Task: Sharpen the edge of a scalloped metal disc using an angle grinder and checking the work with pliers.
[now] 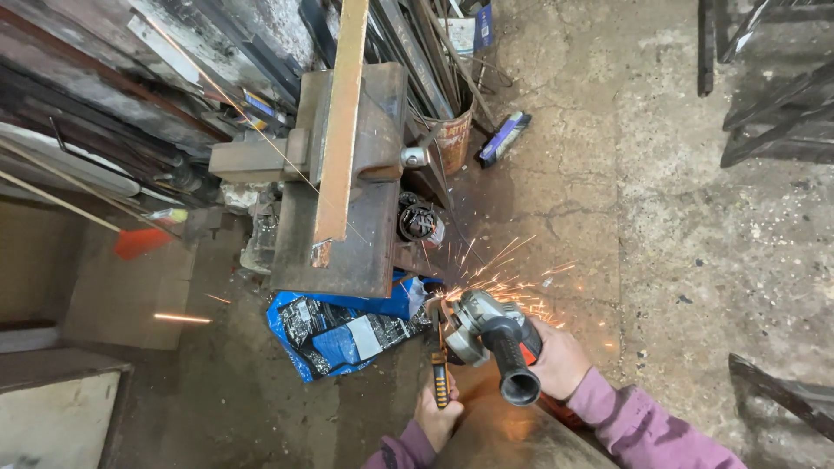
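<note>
My right hand (560, 358) grips an angle grinder (486, 334) with a black side handle sticking toward me. Orange sparks (504, 278) fly from its disc, up and to the right. My left hand (437, 417) is closed around pliers (440, 369) with yellow-and-black handles, whose jaws hold a small piece right at the grinder's disc. Both sleeves are purple. What the jaws hold is too small to make out.
A large bench vise (347, 165) clamps a long rusty flat bar (340, 122) just ahead. Below it lies a blue and silver bag (343, 334). Metal bars lean at the left and back, near a bucket (453, 139) of rods. Concrete floor (695, 226) spreads right.
</note>
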